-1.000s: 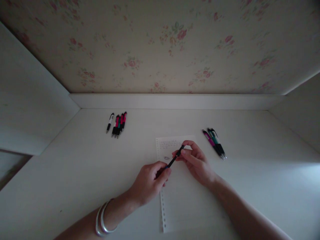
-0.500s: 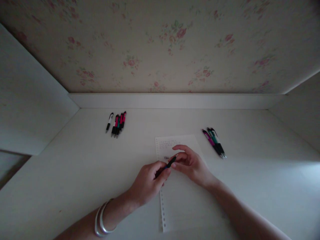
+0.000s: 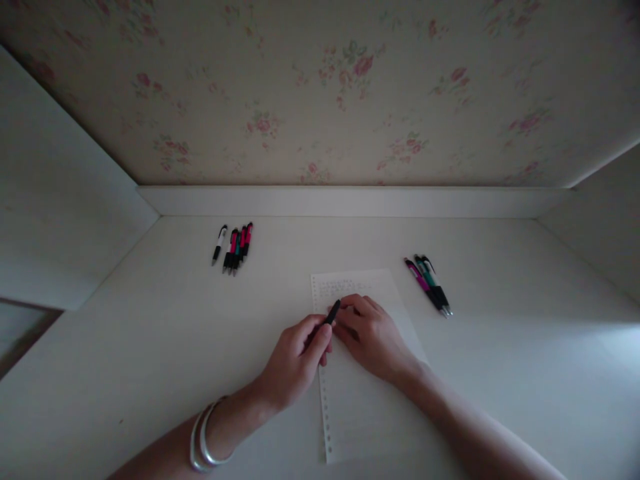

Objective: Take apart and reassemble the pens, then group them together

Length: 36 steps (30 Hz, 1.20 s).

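Fingers and thumb of the left hand (image 3: pixel 296 357) clasp a black pen (image 3: pixel 333 312) in the head view, its end slanting up toward the right hand (image 3: pixel 371 337), above the paper (image 3: pixel 363 413). By my judgement, work on this pen is under way, not finished: it is not yet laid down. Handwriting (image 3: pixel 344 287) fills the paper's top; none can be made out lower. Elsewhere on the table (image 3: pixel 150 327) lie a white pen (image 3: pixel 219 244) beside bunched pink and teal pens (image 3: pixel 237 251), and three more pens (image 3: pixel 430 283) at right. The left hand hides much of the barrel. The right fingers curl downward, tips obscured; whether they pinch anything I cannot tell. The writing is too small to read.
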Each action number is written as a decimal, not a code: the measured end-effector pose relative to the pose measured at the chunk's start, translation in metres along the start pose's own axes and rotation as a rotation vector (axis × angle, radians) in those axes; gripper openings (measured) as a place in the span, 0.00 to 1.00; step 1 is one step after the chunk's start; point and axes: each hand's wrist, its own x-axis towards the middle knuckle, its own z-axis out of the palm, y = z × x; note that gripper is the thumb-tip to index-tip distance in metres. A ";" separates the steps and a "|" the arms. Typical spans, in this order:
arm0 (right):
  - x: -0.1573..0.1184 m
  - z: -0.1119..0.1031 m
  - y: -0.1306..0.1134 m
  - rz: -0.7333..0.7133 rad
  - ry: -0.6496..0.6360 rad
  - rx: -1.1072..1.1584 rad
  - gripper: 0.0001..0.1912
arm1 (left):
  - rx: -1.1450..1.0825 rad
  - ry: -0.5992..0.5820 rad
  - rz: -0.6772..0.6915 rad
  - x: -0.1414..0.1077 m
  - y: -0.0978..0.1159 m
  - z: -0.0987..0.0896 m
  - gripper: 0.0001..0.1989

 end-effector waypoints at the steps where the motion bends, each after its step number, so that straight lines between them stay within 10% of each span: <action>1: 0.001 0.000 -0.001 -0.012 -0.009 -0.025 0.08 | 0.003 -0.003 -0.001 0.000 0.000 0.000 0.17; 16: 0.005 -0.018 0.032 0.378 0.148 0.891 0.06 | 0.157 -0.027 0.014 0.000 0.006 -0.002 0.17; 21: 0.004 -0.014 0.029 0.436 0.130 1.184 0.22 | 0.220 -0.040 0.028 0.001 0.009 -0.003 0.18; 36: 0.003 -0.017 0.026 0.360 0.028 1.118 0.11 | 0.241 -0.062 0.039 0.001 0.011 -0.003 0.18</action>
